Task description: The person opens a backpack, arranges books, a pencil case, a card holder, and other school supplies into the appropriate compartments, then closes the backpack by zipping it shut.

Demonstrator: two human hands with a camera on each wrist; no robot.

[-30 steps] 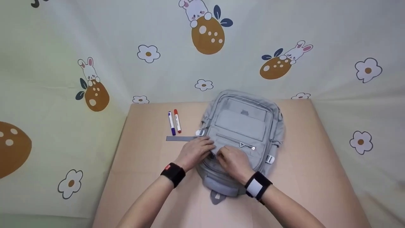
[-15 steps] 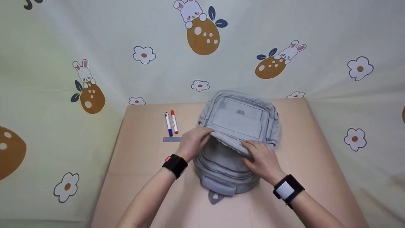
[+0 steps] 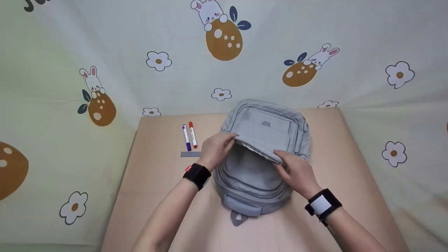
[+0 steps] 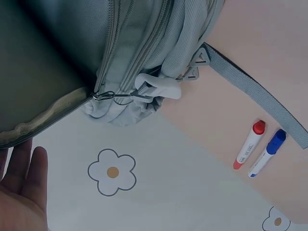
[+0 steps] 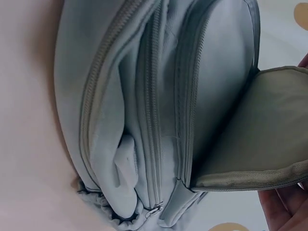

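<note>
A grey backpack [image 3: 245,178] lies on the table with its front pocket unzipped and the flap [image 3: 267,136] lifted. Its beige lining [image 5: 269,130] shows in the right wrist view. My left hand [image 3: 214,149] pinches the flap's edge at the left corner, fingers on the outer side. Farther right along the same edge, my right hand [image 3: 299,174] grips the flap between thumb and fingers. A zipper pull [image 4: 103,96] sits at the corner of the opening in the left wrist view. The pocket's inside is dark, and nothing in it can be made out.
Two markers, one blue-capped [image 3: 186,137] and one red-capped [image 3: 193,134], lie left of the backpack. A grey strap [image 3: 190,154] extends from its left side below them. Behind the table [image 3: 157,196] hangs a rabbit-print cloth [image 3: 185,28].
Both hands first worked low at the pocket's front. They then took its edge and raised the flap away from me, widening the opening; the right hand moved right. The markers stayed put.
</note>
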